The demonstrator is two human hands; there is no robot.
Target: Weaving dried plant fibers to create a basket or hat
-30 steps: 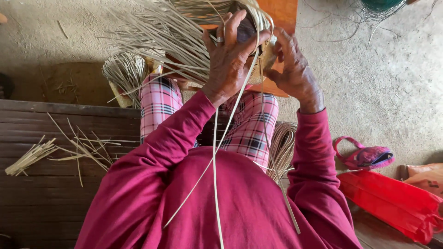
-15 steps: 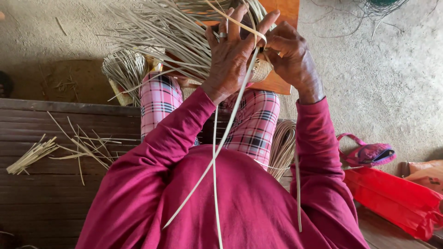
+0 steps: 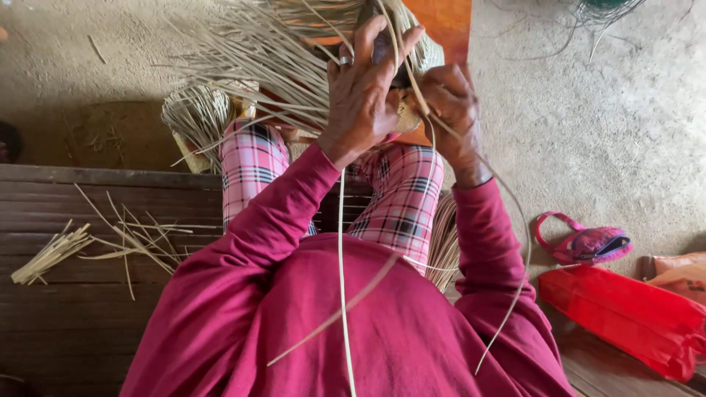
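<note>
above the lap, left hand (image 3: 364, 92) and right hand (image 3: 452, 103) grip woven strips (image 3: 272, 59).

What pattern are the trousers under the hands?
Pink, white and black plaid trousers, clearest in the head view.

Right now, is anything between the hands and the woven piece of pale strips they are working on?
Nothing visible. The left hand and the right hand are both already on the woven piece, fingers among its loose strips. Long strands trail back over the magenta sleeves but do not block either hand.
</note>
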